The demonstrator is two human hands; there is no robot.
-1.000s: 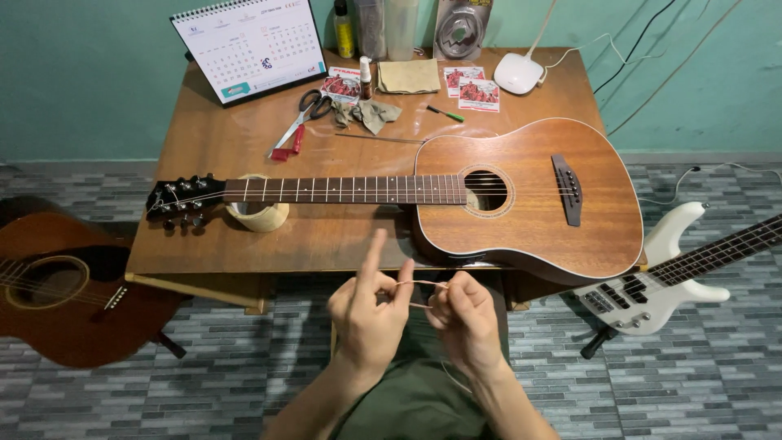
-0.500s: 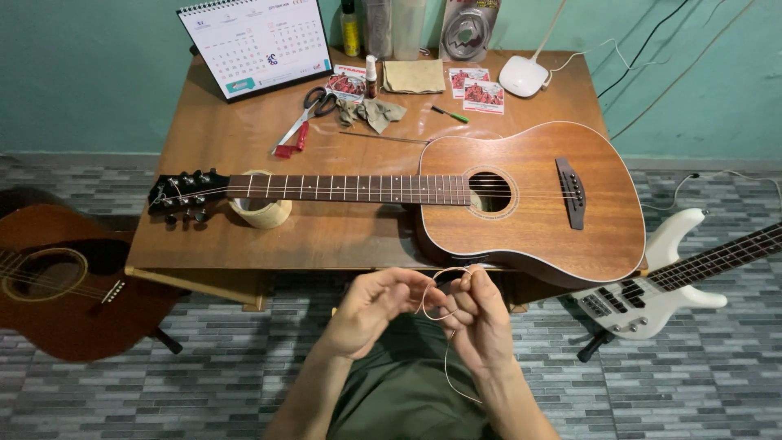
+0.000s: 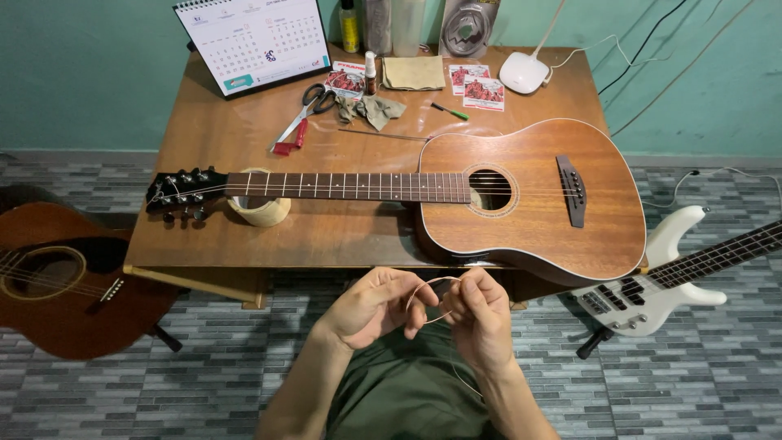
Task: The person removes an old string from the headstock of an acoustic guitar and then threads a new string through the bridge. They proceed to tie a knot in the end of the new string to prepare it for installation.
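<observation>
Below the desk (image 3: 244, 236) edge, I see my left hand (image 3: 371, 308) and right hand (image 3: 481, 318) pinching a coiled string (image 3: 430, 293); its trailing end is faint over my lap. The hands sit closer than before, the guitar (image 3: 521, 195) unmoved.

The coiled wire (image 3: 432, 297) between the two hands is so thin that only part of its loop shows; where its ends run is too fine to tell, and the fingertips (image 3: 415, 305) pinching it cover the rest. The brown guitar (image 3: 57, 277) at the left is cut off by the picture's edge, as is the neck of the white electric guitar (image 3: 652, 285) at the right. At the far edge of the surface (image 3: 326, 236) the bottles (image 3: 383, 20) and the calendar (image 3: 252, 41) lose their tops. The acoustic guitar (image 3: 521, 195) hides part of the tape roll (image 3: 261, 210).
</observation>
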